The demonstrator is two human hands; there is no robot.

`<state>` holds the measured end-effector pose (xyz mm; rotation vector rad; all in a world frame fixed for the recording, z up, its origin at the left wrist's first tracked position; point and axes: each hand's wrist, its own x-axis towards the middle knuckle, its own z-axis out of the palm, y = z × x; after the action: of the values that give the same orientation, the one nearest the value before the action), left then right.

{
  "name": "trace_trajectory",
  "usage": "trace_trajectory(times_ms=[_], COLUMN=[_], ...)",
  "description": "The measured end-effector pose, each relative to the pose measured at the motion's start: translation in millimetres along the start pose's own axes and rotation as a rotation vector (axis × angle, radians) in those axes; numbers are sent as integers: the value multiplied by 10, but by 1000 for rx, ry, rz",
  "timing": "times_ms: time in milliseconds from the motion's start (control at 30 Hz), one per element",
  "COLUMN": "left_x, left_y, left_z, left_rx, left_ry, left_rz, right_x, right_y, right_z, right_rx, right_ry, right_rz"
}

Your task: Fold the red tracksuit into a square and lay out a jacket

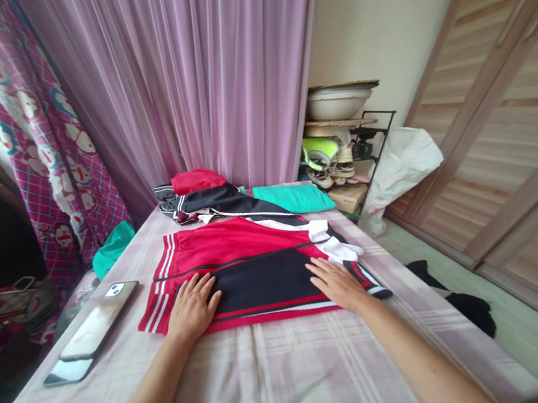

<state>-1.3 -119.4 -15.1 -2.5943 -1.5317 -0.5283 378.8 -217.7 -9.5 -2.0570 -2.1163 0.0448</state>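
A red and black garment [260, 280] with white stripes lies folded flat on the bed or table cover. My left hand [191, 305] rests palm down on its left part, fingers spread, beside the striped band. On the right part my right hand [336, 282] lies flat too, fingers stretched out. Neither hand grips the cloth. A white piece of cloth [334, 242] lies over the garment's far right edge. Just beyond are a dark garment with white piping [228, 201], a red folded cloth [198, 180] and a teal folded cloth [293, 198].
A phone [91, 332] lies at the left on the plaid cover [256, 385]. Another teal cloth [113, 249] is at the left edge. A shoe rack [370, 173], a white bag [403, 171] and a wooden wardrobe [502, 106] stand to the right. Purple curtains [209, 69] hang behind.
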Motion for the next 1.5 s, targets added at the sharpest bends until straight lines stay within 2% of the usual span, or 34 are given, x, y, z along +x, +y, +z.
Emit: trace_trajectory(times_ms=[100,200,367,600,767,1000,1400,1500], left_x=[0,-13,-43,-57,-70,-67,-102,-96], left_y=[11,33,36,21,54,26,-32,-40], left_z=[-16,-50,-75,-54,-63,-35,-17,-27], left_rx=[-6,-9,-13,-6,-24,-99,-46,-8], left_ry=[-5,-12,-5,-6,-31,-80,26,68], left_rz=[-3,-4,4,6,-9,71,177,206], right_x=[-54,-68,-100,-90,-138,-164,-150,-93], right_y=[269,333,341,392,405,420,313,300], right_z=[32,58,56,92,163,161,116,25], right_rx=[38,103,89,58,-23,-60,-212,-241], right_ry=[83,190,351,311,324,354,361,291], right_rz=[-5,9,246,238,324,314,242,212])
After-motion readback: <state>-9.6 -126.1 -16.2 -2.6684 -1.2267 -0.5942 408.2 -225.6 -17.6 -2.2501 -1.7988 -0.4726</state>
